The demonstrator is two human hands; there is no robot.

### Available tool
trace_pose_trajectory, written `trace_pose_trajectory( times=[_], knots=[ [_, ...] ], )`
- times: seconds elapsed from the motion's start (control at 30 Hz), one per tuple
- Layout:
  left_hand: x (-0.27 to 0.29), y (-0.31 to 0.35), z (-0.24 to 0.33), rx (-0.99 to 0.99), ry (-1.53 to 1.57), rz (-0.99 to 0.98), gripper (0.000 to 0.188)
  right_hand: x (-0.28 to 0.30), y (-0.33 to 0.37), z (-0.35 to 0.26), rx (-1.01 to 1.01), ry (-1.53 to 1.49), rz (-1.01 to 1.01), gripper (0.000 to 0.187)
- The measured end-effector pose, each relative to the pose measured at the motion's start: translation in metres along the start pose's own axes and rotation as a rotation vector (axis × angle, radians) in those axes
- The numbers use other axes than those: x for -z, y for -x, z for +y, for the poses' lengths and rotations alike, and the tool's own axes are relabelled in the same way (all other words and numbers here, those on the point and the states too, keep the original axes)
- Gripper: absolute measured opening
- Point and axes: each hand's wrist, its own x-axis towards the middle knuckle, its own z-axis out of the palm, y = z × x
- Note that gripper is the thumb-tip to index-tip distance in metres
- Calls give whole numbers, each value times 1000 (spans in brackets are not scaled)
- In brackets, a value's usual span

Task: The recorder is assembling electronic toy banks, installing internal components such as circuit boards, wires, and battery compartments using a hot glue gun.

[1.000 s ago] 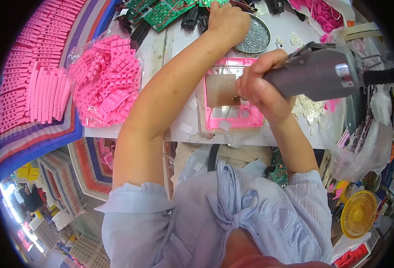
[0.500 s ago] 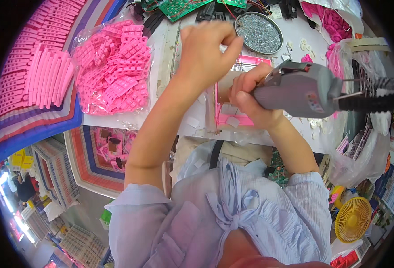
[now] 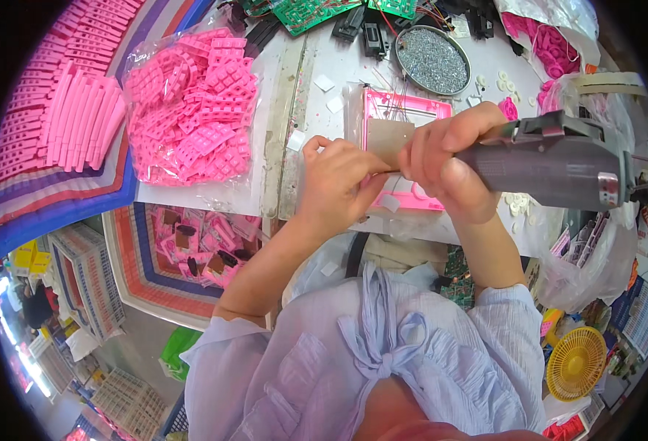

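My right hand (image 3: 456, 158) is wrapped around a grey electric screwdriver (image 3: 552, 163), held nearly level with its back end pointing right. Its front tip is hidden behind my fingers. My left hand (image 3: 342, 180) has thumb and forefinger pinched together close to the right hand's fingers; whatever lies in the pinch is too small or hidden to name. Beneath both hands lies a pink plastic housing (image 3: 430, 198) on the white table, partly covered by the hands. Inside it are thin wires (image 3: 391, 103) and a flat brown piece (image 3: 386, 140).
Beyond the housing stands a round dish (image 3: 433, 93) of small silver screws (image 3: 430, 59). Green circuit boards (image 3: 317, 13) and black parts (image 3: 372, 38) lie at the back. A clear bag of pink pieces (image 3: 192, 117) sits left; white rings (image 3: 516, 206) lie right.
My left hand has come down from near the screw dish to beside the housing, its fingers now pinched. The right hand and screwdriver have shifted slightly right.
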Motion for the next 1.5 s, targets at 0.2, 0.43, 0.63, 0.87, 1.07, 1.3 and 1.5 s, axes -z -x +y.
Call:
trace_pose_trajectory(
  times=[0.2,0.43,0.63,0.87,1.07,1.3,1.5],
  knots=[
    [2,-1,-3,-27,-155,42,17,2,-1,9,-3,-14,5,24],
    [1,13,4,-50,-340,-64,17,22,-22,40,-70,206,148,15],
    [2,17,2,-22,-317,-82,19,20,-21,51,-53,447,52,18],
    [8,15,23,-7,-213,-170,23,10,-17,50,-140,535,188,18],
    [-3,10,21,33,-189,-343,21,27,-27,24,-98,443,98,36],
    [12,-25,8,513,425,-338,16,34,20,-13,-582,859,22,49],
    [5,-23,1,518,662,-258,29,44,26,-15,-599,905,-183,21]
  ],
)
